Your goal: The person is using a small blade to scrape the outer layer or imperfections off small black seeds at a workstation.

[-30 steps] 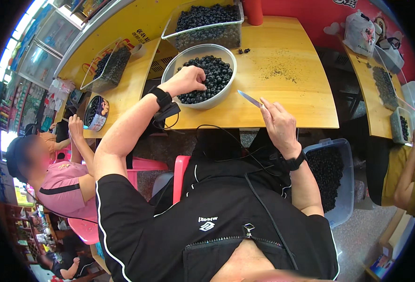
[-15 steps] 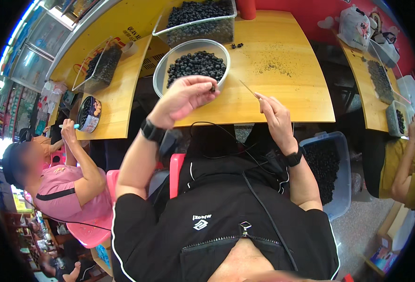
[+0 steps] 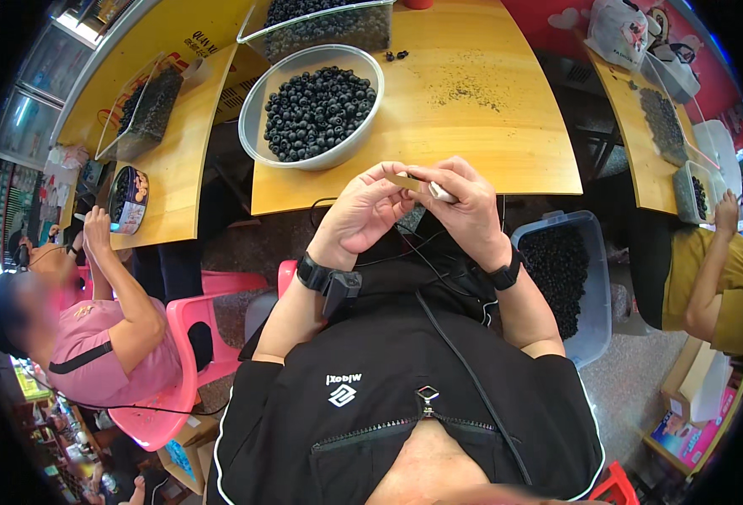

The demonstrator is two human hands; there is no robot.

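Knife [image 3: 403, 181] with a short metal blade and pale handle sits gripped in the curled right hand [image 3: 469, 206]; the left hand [image 3: 364, 213], half closed in a pinch, is at the blade, whatever it holds too hidden to tell. Ahead, small, round, black berry-like pieces [image 3: 321, 114] heap inside a translucent round plastic bowl [image 3: 254, 120] on a smooth yellow wooden table [image 3: 514, 143].

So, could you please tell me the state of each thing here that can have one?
Round bowl, uncovered, holding dark berries
Clear box, holding berries
Floor tub, uncovered, holding dark pieces
Knife, blade bare, in the right hand
Left hand, fingers curled beside the blade; grip unclear
Table, strewn with dark specks
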